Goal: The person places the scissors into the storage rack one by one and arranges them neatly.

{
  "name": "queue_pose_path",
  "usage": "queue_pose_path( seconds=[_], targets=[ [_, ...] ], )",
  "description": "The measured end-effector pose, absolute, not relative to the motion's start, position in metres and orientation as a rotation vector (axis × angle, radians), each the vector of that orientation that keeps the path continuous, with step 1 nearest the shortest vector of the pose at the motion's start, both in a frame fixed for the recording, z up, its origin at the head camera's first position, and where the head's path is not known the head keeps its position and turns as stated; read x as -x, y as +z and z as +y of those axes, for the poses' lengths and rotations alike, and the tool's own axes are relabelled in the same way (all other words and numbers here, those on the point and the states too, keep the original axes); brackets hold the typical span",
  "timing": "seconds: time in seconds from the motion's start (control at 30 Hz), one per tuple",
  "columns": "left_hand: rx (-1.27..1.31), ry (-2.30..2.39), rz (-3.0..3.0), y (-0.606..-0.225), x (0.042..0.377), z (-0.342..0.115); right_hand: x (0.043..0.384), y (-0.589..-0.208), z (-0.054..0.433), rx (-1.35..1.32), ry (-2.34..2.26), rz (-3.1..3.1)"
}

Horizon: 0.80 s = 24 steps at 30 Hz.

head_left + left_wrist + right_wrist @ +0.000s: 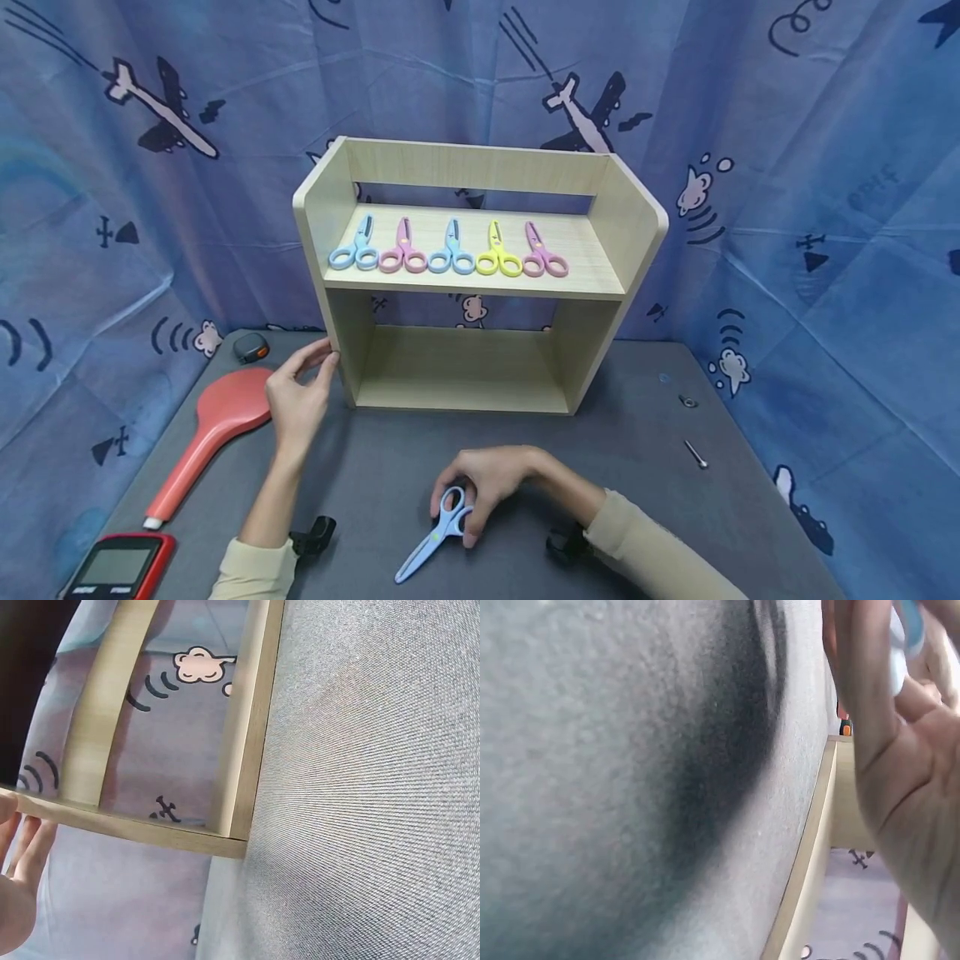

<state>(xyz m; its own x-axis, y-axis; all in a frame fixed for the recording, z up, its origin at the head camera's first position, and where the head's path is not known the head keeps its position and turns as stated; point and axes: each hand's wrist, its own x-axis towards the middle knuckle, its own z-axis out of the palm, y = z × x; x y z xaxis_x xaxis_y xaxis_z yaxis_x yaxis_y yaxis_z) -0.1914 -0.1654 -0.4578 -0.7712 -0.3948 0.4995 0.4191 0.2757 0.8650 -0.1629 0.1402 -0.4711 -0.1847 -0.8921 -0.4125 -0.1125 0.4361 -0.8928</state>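
Observation:
My right hand (pixel 487 483) grips a pair of light blue scissors (pixel 429 548) by the handle loops in front of the shelf. The blades point down and left in the head view. In the right wrist view a bit of the blue handle (pixel 913 628) shows between the fingers. My left hand (pixel 298 404) rests its fingertips on the outer left side of a light wooden two-tier shelf (pixel 465 367). The left wrist view shows these fingers (pixel 34 855) at the shelf's edge. On the upper tier several scissors stand in a row: blue, pink, blue, yellow (pixel 498 250) and pink.
Left of the shelf lie a red paddle-shaped tool (pixel 232 404), a small black and orange object (pixel 251 347) and a red device with a screen (pixel 120 567). A bolt (pixel 696 454) and a small metal ring (pixel 687 401) lie at right. A blue printed curtain (pixel 825 208) hangs behind.

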Motion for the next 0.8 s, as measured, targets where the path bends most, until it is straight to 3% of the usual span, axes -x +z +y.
queue_pose_path(
  seconds=[0.2,0.8],
  targets=[
    [0.027,-1.572,-1.874,-0.457,0.192,-0.165,0.156,-0.46,0.154,0.742,-0.982,1.417],
    [0.034,-1.571,-1.873,-0.458,0.193,-0.165,0.137,-0.376,0.191,1.139,-1.367,1.997]
  ],
)
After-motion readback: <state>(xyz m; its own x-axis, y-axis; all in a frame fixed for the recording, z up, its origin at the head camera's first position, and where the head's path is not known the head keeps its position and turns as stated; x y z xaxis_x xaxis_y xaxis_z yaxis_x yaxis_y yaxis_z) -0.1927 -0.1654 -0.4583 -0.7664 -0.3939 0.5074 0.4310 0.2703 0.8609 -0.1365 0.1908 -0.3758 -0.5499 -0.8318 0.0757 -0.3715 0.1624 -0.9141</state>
